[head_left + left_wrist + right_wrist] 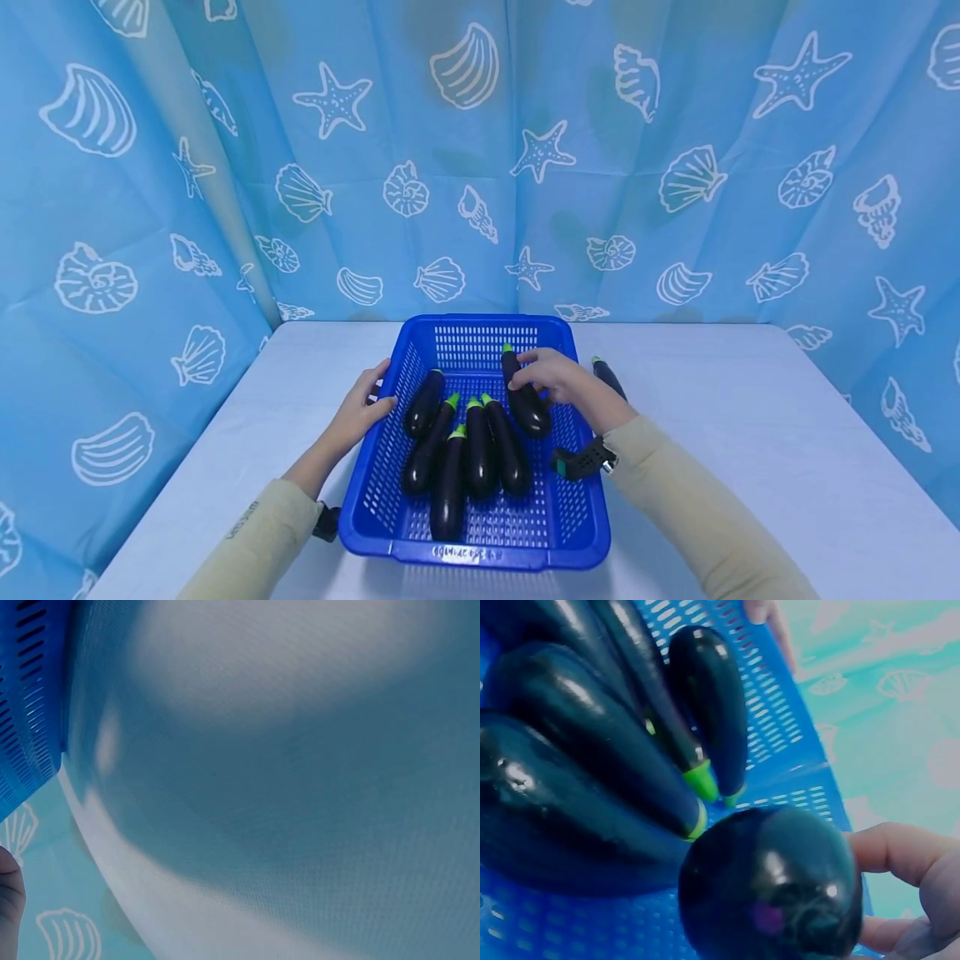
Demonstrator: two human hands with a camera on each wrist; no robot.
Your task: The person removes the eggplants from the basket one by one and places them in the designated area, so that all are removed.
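Note:
A blue plastic basket [487, 557] with slotted walls holds several dark eggplants [448, 492] with green stem ends. My right hand [553, 375] reaches over the basket's right side and holds an eggplant [531, 410] between thumb and fingers. The right wrist view shows that held eggplant [772, 881] end-on and close, with the fingers [900, 851] against its far side. At the basket's left rim is my left hand [360, 412], its thumb over the edge and its other fingers along the outside. Only a sliver of the left hand [9, 907] appears in the left wrist view.
Outside the basket, to its right, another eggplant [609, 377] lies on the white-covered table [697, 392], partly hidden by the right forearm. A blue curtain [480, 167] with white shell and starfish prints stands behind and along the sides.

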